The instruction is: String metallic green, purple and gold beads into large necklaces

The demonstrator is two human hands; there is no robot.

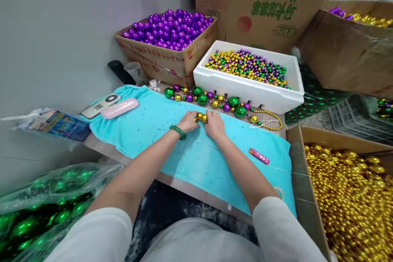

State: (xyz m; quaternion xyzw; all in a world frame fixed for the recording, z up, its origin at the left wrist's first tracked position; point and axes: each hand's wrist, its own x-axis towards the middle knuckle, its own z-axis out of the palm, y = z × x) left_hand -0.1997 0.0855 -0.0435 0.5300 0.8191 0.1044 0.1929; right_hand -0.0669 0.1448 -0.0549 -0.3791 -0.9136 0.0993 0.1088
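My left hand and my right hand meet over a turquoise towel spread on the table. Both pinch a few small gold beads between their fingertips. A green bangle is on my left wrist. Just beyond my hands lies a strung bead strand of large green, purple and gold balls, ending at the right in a thin run of small gold beads.
A white foam box holds mixed small beads. A cardboard box of purple balls stands behind left. A box of gold beads sits at right, bagged green balls at lower left. Pink case, remote, pink lighter lie on the towel.
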